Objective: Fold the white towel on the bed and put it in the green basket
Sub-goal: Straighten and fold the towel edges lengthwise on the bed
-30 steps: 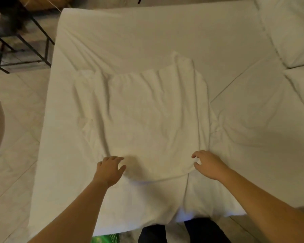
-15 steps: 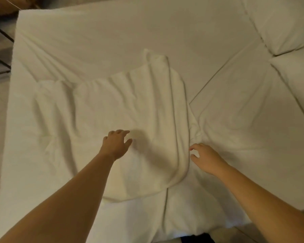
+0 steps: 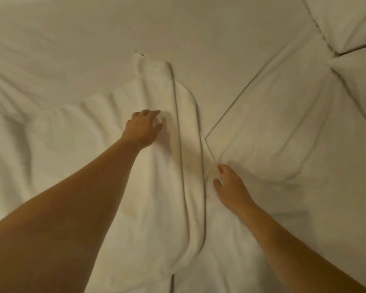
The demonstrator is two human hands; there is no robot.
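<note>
The white towel (image 3: 89, 140) lies spread and wrinkled on the bed (image 3: 220, 39), folded double along its right side, with its far right corner pointing away from me. My left hand (image 3: 143, 129) rests flat on the towel near that right fold, fingers spread and holding nothing. My right hand (image 3: 230, 187) lies on the bed sheet just right of the towel's edge, fingers loosely curled and touching the cloth; I cannot see it pinching anything. The green basket is not in view.
Two white pillows (image 3: 347, 20) sit at the far right of the bed. A tucked duvet panel (image 3: 283, 127) with a diagonal seam lies to the right of the towel.
My left hand has slid forward and to the right across the towel, from its near edge to near the far right fold. My view has moved closer; the floor and basket have left the frame.
</note>
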